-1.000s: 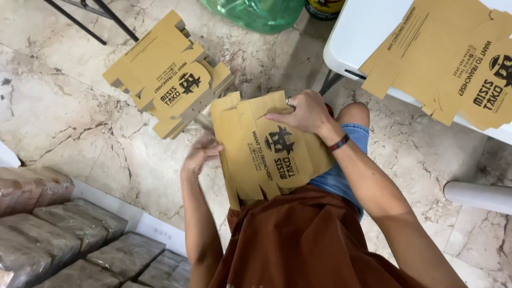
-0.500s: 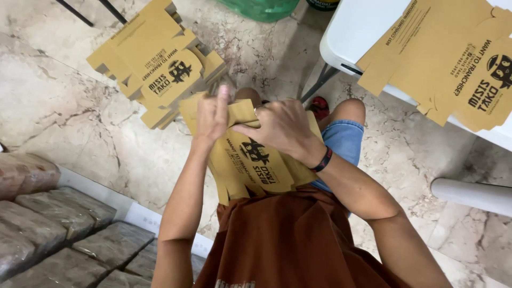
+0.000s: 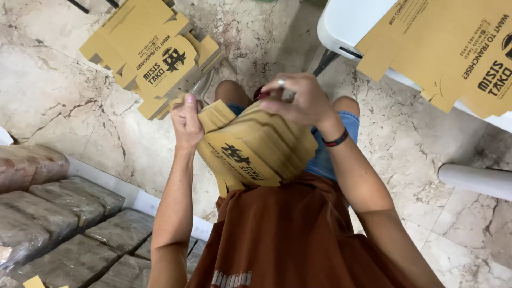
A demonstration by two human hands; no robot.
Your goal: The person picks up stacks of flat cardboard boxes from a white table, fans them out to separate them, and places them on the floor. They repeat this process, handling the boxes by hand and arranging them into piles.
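Note:
A flat brown cardboard box blank (image 3: 250,146) with a black printed logo rests on my lap, partly folded up. My left hand (image 3: 188,121) grips its left flap, thumb on top. My right hand (image 3: 298,98), with a ring and a dark wristband, presses and bends the upper right edge of the same blank. I sit wearing a rust-coloured shirt and blue shorts.
A stack of the same brown box blanks (image 3: 152,56) lies on the marble floor ahead to the left. More blanks (image 3: 453,50) lie on a white table (image 3: 346,21) at upper right. Wrapped grey-brown blocks (image 3: 53,208) fill a tray at lower left. A white tube (image 3: 474,181) lies at right.
The blank has been turned and bent from flat into a folded shape. My left hand shifted to its left flap, my right hand moved up to the top edge.

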